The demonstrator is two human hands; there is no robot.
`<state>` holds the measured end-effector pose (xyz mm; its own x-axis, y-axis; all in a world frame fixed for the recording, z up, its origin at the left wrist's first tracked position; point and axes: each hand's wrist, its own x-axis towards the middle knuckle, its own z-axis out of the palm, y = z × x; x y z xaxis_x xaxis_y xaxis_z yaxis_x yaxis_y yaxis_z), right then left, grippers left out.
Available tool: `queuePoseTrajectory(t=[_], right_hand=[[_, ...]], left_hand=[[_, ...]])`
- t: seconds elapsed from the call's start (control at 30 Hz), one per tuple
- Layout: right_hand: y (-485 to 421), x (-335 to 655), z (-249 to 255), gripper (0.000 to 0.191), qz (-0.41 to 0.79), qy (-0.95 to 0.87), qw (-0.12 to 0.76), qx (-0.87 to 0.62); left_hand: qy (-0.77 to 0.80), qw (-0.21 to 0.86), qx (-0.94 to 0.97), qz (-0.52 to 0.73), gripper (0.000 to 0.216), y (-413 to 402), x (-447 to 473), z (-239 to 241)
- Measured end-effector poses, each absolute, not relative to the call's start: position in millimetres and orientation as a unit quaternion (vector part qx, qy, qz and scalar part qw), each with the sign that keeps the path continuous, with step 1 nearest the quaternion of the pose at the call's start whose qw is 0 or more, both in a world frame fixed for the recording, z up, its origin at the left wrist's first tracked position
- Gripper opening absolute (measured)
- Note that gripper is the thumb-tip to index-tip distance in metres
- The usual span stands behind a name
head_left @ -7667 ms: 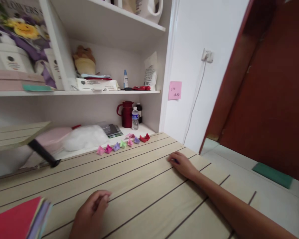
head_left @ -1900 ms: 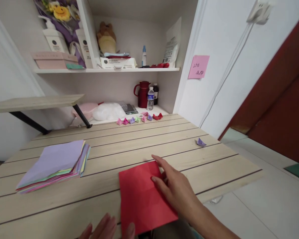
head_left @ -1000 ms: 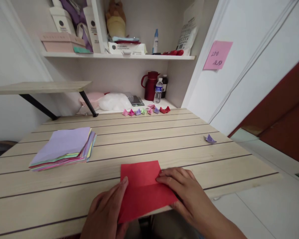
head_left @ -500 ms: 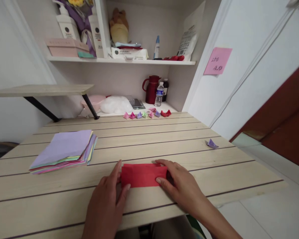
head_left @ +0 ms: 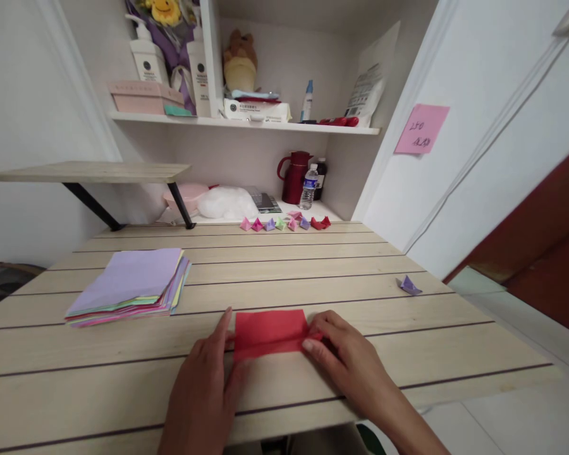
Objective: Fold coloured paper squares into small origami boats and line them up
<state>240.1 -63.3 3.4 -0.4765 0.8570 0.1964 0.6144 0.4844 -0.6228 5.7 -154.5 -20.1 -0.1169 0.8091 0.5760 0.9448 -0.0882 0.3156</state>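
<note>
A folded sheet of red paper (head_left: 270, 328) lies near the front of the wooden table, its long side running left to right. At its right end, my right hand (head_left: 339, 347) pinches the paper's edge between thumb and fingers. My left hand (head_left: 208, 373) is at the left end, index finger stretched forward and thumb apart, blurred near the lower left corner. Its other fingertips are partly hidden behind the paper's edge. Further left lies a stack of coloured paper squares (head_left: 133, 278) with a lilac sheet on top.
Several small folded paper pieces (head_left: 281, 224) stand in a row along the table's back edge. A purple folded paper boat (head_left: 409, 285) sits at the right. A raised wooden shelf (head_left: 95, 170) on black legs stands back left. A red jug (head_left: 294, 180) and water bottle (head_left: 308, 188) are behind.
My right hand's fingers have closed on the paper's right end, where the edge now bends up. The left thumb has slid slightly down. The whole view has shifted slightly.
</note>
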Motion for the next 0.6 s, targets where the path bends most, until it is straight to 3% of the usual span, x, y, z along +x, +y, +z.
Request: queuePoseTrajectory(t=[0.07, 0.13, 0.4, 0.53, 0.6], right_hand=[[-62.7, 240.2, 5.0, 0.031, 0.27, -0.817, 0.257, -0.441], [-62.0, 238.8, 4.5, 0.035, 0.271, -0.811, 0.252, -0.453], [-60.2, 228.4, -1.9, 0.02, 0.122, -0.817, 0.19, -0.53], [-61.1, 227.3, -1.5, 0.02, 0.115, -0.82, 0.194, -0.526], [-61.4, 228.4, -2.6, 0.013, 0.134, -0.814, 0.216, -0.522]], left_hand=[[-0.68, 0.103, -0.635, -0.353, 0.055, -153.9, 6.4, -20.3], [-0.693, 0.121, -0.617, -0.352, 0.056, -152.8, 7.6, -21.1], [-0.603, 0.376, -0.615, -0.342, 0.051, -165.1, 33.5, -23.2], [-0.572, 0.299, -0.706, -0.292, 0.04, -163.0, 61.1, -40.2], [-0.58, 0.261, -0.73, -0.251, 0.046, -158.4, 68.0, -49.5]])
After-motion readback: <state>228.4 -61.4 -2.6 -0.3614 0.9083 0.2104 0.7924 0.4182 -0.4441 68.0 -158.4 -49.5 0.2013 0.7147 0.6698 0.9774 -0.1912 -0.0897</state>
